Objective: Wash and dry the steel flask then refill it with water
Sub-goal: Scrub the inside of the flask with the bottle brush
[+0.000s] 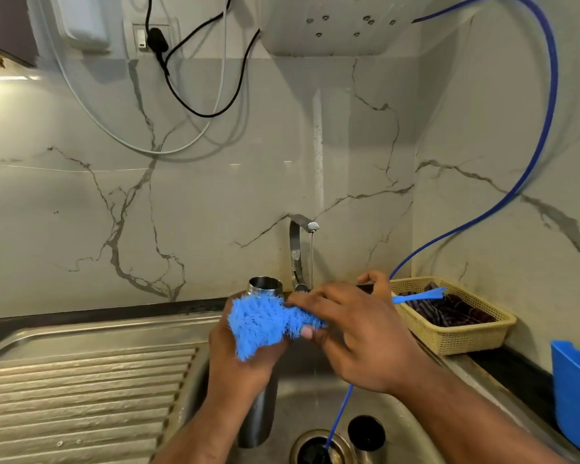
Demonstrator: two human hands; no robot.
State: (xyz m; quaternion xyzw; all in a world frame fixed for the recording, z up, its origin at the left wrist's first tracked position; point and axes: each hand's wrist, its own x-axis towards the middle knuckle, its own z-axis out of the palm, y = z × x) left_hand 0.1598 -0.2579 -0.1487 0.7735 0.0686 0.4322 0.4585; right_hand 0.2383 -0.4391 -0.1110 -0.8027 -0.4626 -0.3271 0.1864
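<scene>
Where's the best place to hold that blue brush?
On the blue brush, probably the thin bare handle, from the right: it lies roughly level, its end sticking out past the right hand, while the bristle head, left against the steel flask, is soft.

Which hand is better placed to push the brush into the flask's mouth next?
Right. The right hand grips the blue brush by its handle, bristles beside the open mouth of the flask; the left hand holds the flask upright.

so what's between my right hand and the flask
The bristly head of the blue brush, held by the right hand, lies against the steel flask just below its neck, over the left hand gripping it. The head view shows this.
</scene>
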